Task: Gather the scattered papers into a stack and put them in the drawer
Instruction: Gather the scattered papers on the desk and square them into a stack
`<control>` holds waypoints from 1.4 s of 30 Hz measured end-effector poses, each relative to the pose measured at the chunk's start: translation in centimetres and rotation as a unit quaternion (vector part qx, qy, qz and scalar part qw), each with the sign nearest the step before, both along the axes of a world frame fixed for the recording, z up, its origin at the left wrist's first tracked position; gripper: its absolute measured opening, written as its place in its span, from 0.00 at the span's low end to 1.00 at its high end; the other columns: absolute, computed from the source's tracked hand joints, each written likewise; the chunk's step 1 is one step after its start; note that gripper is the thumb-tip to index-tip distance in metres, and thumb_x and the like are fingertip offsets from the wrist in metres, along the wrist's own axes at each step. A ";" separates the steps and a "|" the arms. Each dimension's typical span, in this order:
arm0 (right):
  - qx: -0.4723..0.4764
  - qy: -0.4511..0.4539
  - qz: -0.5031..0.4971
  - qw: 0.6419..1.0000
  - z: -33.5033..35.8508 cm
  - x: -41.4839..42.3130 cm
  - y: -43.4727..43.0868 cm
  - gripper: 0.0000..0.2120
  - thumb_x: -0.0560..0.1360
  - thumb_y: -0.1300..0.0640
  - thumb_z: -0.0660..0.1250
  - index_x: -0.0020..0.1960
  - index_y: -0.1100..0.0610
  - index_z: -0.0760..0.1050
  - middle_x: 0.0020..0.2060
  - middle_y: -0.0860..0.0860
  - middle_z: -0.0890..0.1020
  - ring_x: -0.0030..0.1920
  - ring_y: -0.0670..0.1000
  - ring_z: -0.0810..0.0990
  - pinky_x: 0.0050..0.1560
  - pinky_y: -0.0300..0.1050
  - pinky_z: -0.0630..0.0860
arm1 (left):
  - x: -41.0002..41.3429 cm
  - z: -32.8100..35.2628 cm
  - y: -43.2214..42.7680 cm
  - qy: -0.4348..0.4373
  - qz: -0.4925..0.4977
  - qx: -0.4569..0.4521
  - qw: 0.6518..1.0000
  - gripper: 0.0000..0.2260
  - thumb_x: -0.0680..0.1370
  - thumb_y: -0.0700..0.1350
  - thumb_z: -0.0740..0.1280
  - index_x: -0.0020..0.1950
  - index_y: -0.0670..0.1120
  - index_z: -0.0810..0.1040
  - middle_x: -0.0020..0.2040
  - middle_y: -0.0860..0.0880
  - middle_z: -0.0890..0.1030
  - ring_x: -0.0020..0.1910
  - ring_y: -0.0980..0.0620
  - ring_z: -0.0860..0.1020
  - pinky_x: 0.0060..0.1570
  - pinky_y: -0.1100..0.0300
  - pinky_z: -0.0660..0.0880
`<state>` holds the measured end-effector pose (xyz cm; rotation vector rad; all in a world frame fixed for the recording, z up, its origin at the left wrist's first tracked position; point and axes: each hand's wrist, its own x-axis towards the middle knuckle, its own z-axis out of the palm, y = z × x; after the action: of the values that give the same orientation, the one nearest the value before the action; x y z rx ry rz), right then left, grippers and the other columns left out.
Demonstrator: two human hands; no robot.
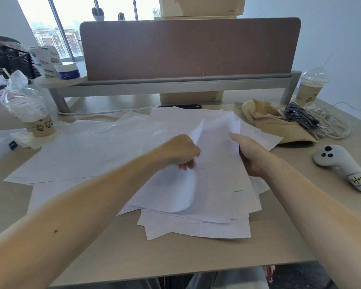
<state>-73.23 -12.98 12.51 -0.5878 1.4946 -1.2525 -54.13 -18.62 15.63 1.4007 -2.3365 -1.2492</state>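
Note:
Several white paper sheets [86, 151] lie spread over the middle of the desk. A loose pile of sheets [215, 180] has built up in front of me, its edges uneven. My left hand [181, 152] grips a curled sheet at the pile's left side. My right hand [248, 155] holds the pile's right edge, fingers under the lifted sheets. The top sheets stand bent upward between my two hands. No drawer is in view.
A plastic cup [35, 113] and crumpled wrap stand at the left. A tan cloth bag [273, 124] with coiled cables [313, 119], an iced drink cup [308, 88] and a white controller [342, 165] sit at the right. A brown divider panel [188, 46] closes the back.

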 end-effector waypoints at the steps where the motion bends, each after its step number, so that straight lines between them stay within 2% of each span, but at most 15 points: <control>1: 0.001 -0.004 0.017 1.000 0.1 0.2 -0.1 0.21 0.77 0.42 0.65 0.61 0.57 0.78 0.52 0.58 0.85 0.49 0.58 0.84 0.47 0.50 0.81 | -0.4 -0.4 0.6 0.026 -0.017 0.050 0.998 0.09 0.79 0.43 0.61 0.50 0.39 0.77 0.35 0.44 0.82 0.33 0.44 0.77 0.35 0.60 0.73; 3: 0.021 0.034 0.051 0.998 0.2 0.5 -0.1 0.23 0.73 0.41 0.71 0.60 0.55 0.78 0.52 0.58 0.84 0.52 0.60 0.84 0.51 0.53 0.81 | -0.5 -1.3 0.7 0.055 -0.044 0.070 0.995 0.10 0.81 0.48 0.61 0.51 0.43 0.78 0.44 0.44 0.83 0.38 0.45 0.78 0.42 0.57 0.74; 7: 0.017 0.128 0.045 0.991 -0.6 0.7 -0.3 0.16 0.68 0.61 0.78 0.54 0.62 0.80 0.47 0.59 0.86 0.43 0.57 0.86 0.41 0.49 0.82 | 2.3 -2.0 -2.8 0.039 0.049 -0.165 0.984 0.09 0.76 0.48 0.69 0.55 0.48 0.83 0.53 0.50 0.83 0.53 0.50 0.79 0.53 0.61 0.72; 10: 0.013 0.161 0.033 0.986 -0.9 0.6 -0.5 0.10 0.68 0.68 0.77 0.48 0.63 0.81 0.43 0.57 0.86 0.40 0.56 0.86 0.37 0.46 0.81 | 6.3 -1.8 -5.9 -0.072 0.140 -0.202 0.967 0.20 0.75 0.53 0.70 0.65 0.48 0.77 0.66 0.47 0.76 0.65 0.47 0.73 0.55 0.59 0.66; 12: 0.024 0.180 0.028 0.983 -0.7 0.1 -0.8 0.09 0.68 0.68 0.76 0.48 0.64 0.81 0.44 0.58 0.86 0.42 0.58 0.85 0.41 0.49 0.82 | 9.1 -1.7 -7.4 -0.161 0.115 -0.185 0.963 0.29 0.72 0.58 0.72 0.70 0.50 0.72 0.71 0.48 0.72 0.69 0.46 0.69 0.61 0.55 0.66; 18: 0.075 0.213 0.020 0.974 0.3 -1.2 -1.4 0.12 0.72 0.69 0.71 0.55 0.66 0.75 0.43 0.61 0.82 0.40 0.59 0.81 0.34 0.46 0.76 | 13.8 -0.5 -8.8 -0.335 -0.083 -0.084 0.935 0.52 0.58 0.57 0.79 0.75 0.62 0.52 0.71 0.52 0.66 0.65 0.46 0.70 0.67 0.48 0.68; 21: 0.085 0.205 0.013 0.975 0.0 -1.4 -1.7 0.17 0.72 0.67 0.71 0.59 0.66 0.73 0.44 0.62 0.80 0.41 0.61 0.80 0.34 0.48 0.78 | 13.9 -1.1 -8.3 -0.382 -0.094 -0.152 0.907 0.47 0.65 0.50 0.77 0.75 0.59 0.52 0.65 0.51 0.70 0.57 0.46 0.73 0.61 0.49 0.72; 23: 0.081 0.194 0.012 0.978 -0.3 -1.2 -1.6 0.22 0.69 0.61 0.77 0.59 0.66 0.75 0.48 0.61 0.81 0.47 0.62 0.82 0.42 0.54 0.82 | 14.1 -2.1 -8.2 -0.401 -0.087 -0.249 0.877 0.31 0.72 0.44 0.70 0.72 0.55 0.60 0.61 0.46 0.74 0.53 0.44 0.74 0.54 0.51 0.75; 26: 0.063 0.188 0.027 0.980 -0.5 -0.6 -1.4 0.21 0.64 0.60 0.81 0.53 0.64 0.79 0.47 0.60 0.85 0.46 0.62 0.84 0.45 0.54 0.82 | 15.0 -2.2 -8.7 -0.340 -0.017 -0.324 0.883 0.10 0.77 0.42 0.63 0.57 0.50 0.73 0.60 0.43 0.77 0.55 0.41 0.76 0.54 0.53 0.74; 29: 0.041 0.174 0.038 0.983 -0.6 0.2 -1.2 0.14 0.68 0.68 0.77 0.52 0.65 0.80 0.47 0.61 0.85 0.45 0.61 0.85 0.42 0.52 0.82 | 14.4 -0.7 -9.1 -0.256 0.082 -0.328 0.905 0.18 0.77 0.43 0.63 0.68 0.44 0.74 0.64 0.40 0.76 0.60 0.39 0.75 0.56 0.51 0.73; 31: 0.037 0.166 0.039 0.985 -0.7 0.6 -1.3 0.14 0.69 0.70 0.75 0.54 0.66 0.79 0.49 0.62 0.84 0.47 0.63 0.84 0.47 0.56 0.82 | 12.7 0.2 -8.8 -0.193 0.108 -0.315 0.923 0.16 0.77 0.41 0.62 0.64 0.43 0.77 0.61 0.41 0.78 0.55 0.39 0.77 0.52 0.50 0.76; 35: 0.040 0.162 0.031 0.985 -0.7 1.1 -1.3 0.13 0.71 0.70 0.72 0.56 0.67 0.78 0.49 0.64 0.84 0.46 0.63 0.84 0.43 0.56 0.82 | 9.0 0.9 -7.6 -0.030 0.153 -0.168 0.973 0.08 0.71 0.40 0.64 0.46 0.42 0.80 0.46 0.41 0.81 0.38 0.43 0.78 0.32 0.59 0.71; 38: 0.042 0.132 0.036 0.990 -1.1 1.9 -1.3 0.17 0.74 0.66 0.71 0.61 0.68 0.74 0.51 0.64 0.83 0.47 0.63 0.84 0.47 0.59 0.82 | 6.0 0.7 -5.7 0.130 0.163 -0.028 0.978 0.06 0.76 0.37 0.64 0.50 0.41 0.78 0.44 0.44 0.80 0.35 0.48 0.77 0.27 0.65 0.71; 40: 0.031 0.068 0.034 0.997 -1.1 2.3 -1.3 0.17 0.76 0.55 0.71 0.61 0.63 0.77 0.51 0.61 0.85 0.48 0.60 0.85 0.51 0.57 0.82 | 4.6 0.6 -4.6 0.183 0.118 0.076 0.973 0.09 0.81 0.49 0.63 0.56 0.44 0.75 0.50 0.44 0.82 0.41 0.47 0.81 0.37 0.58 0.80; 42: 0.026 0.026 0.043 0.998 -0.8 2.3 -1.4 0.22 0.72 0.42 0.73 0.58 0.56 0.80 0.50 0.55 0.87 0.50 0.57 0.86 0.54 0.55 0.81 | 5.1 0.3 -4.8 0.138 0.094 0.084 0.982 0.21 0.80 0.64 0.58 0.61 0.49 0.76 0.55 0.47 0.83 0.48 0.46 0.81 0.52 0.52 0.77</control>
<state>-70.97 -14.41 11.73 -0.6470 1.5249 -1.1371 -49.00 -23.44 15.97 1.3572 -1.9084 -1.5037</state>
